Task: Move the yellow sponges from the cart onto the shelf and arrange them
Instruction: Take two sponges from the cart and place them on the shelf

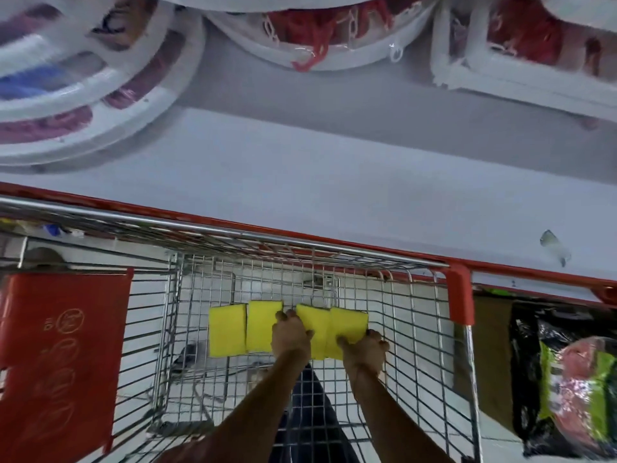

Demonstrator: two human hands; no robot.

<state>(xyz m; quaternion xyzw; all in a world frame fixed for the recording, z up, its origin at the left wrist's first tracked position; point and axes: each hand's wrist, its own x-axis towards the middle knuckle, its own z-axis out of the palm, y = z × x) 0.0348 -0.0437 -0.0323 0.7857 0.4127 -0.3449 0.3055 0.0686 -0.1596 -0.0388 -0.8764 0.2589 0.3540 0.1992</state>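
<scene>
Head view: both hands [290, 339] grip yellow sponges [334, 329].

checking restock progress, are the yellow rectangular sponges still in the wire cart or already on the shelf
In the cart. All four yellow rectangular sponges lie in a row on the metal wire cart floor; both hands reach the right two. None show on the pale shelf.

Bare forearms, no sleeves; dark garment [314, 412] below

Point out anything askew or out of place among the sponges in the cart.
Little stands out. Four yellow sponges lie in a row on the cart floor; the two on the right sit slightly tilted and overlapping, where the left hand and right hand are on them. Nothing looks spilled or damaged.
</scene>
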